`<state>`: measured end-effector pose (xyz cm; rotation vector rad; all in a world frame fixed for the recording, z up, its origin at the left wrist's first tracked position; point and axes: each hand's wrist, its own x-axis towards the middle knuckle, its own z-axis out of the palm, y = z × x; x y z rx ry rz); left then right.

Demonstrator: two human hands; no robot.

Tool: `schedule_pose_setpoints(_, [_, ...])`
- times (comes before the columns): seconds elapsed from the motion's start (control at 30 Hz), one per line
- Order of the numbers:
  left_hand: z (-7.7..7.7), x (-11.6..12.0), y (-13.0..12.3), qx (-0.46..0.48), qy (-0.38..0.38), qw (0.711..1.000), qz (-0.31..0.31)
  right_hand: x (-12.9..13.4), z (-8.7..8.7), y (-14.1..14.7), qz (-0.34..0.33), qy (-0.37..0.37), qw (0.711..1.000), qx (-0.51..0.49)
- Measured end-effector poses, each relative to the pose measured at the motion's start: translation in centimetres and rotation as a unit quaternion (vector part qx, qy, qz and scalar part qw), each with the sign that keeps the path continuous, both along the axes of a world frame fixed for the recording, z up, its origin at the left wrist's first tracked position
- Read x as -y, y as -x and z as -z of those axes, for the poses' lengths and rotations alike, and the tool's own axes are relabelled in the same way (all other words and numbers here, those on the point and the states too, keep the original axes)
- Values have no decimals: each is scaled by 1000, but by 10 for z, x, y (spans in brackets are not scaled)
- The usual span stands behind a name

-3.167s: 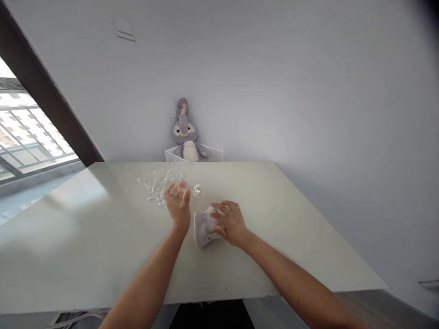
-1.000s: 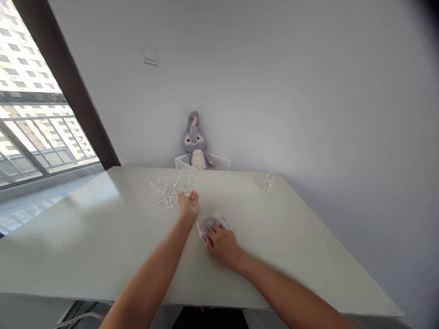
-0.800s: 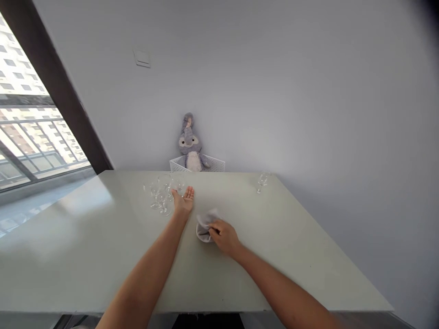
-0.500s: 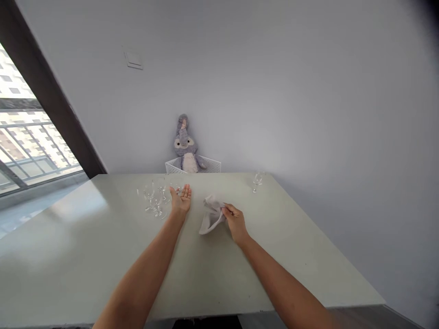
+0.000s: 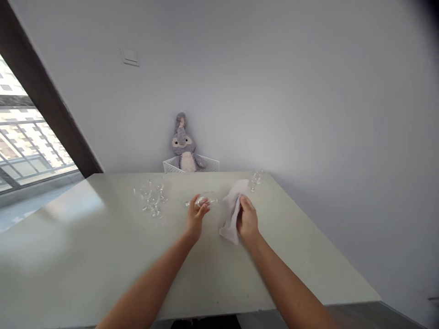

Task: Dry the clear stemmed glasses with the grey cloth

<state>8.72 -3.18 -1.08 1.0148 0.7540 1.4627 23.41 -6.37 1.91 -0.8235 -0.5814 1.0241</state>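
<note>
My left hand [image 5: 197, 215] is closed around a clear stemmed glass [image 5: 211, 199], held on its side with the rim pointing right and the foot to the left. Just right of that rim, a pale cloth [image 5: 230, 219] hangs from my right hand [image 5: 248, 216], whose fingers grip its edge. A small gap separates cloth and glass. Several more stemmed glasses [image 5: 153, 197] stand upright in a cluster on the left part of the table. Another stemmed glass [image 5: 255, 179] stands alone near the table's far right corner.
The pale table [image 5: 113, 256] runs back to a grey wall [image 5: 291, 91]. Behind its far edge, a grey plush toy [image 5: 187, 148] sits in a white perforated basket [image 5: 211, 165]. A dark-framed window is on the left, and a wall switch [image 5: 130, 55] is above.
My left hand has taken hold of a stemmed glass and brought it right, away from the cluster. My right hand has moved slightly right, and the cloth is now more spread out.
</note>
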Motion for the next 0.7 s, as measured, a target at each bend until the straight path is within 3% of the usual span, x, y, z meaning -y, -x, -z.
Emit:
schedule_pose_setpoints(0.07, [4, 2, 0, -18, -7, 1000, 14, 9, 0, 14, -60, -28, 987, 144])
schedule_pose_setpoints(0.17, [5, 2, 5, -41, -25, 998, 27, 18, 2, 26, -133, -58, 935, 322])
schedule_pose_setpoints(0.27, [4, 2, 10, -74, -29, 996, 34, 18, 4, 25, -209, -59, 893, 395])
schedule_pose_setpoints(0.4, [6, 4, 11, -129, -22, 986, 106, 11, 10, 14, -269, -34, 857, 439])
schedule_pose_setpoints(0.47, [6, 4, 11, -143, -17, 980, 136, 8, 13, 10, -256, -23, 857, 447])
schedule_pose_setpoints(0.53, [2, 5, 13, -149, -12, 976, 158, 5, 16, 8, -250, -3, 883, 396])
schedule_pose_setpoints(0.63, [-8, 6, 19, -141, -32, 969, 201, 3, 16, 8, -285, 36, 936, 202])
schedule_pose_setpoints(0.7, [-14, 6, 23, -132, -59, 967, 212, 4, 15, 11, -309, 50, 944, 104])
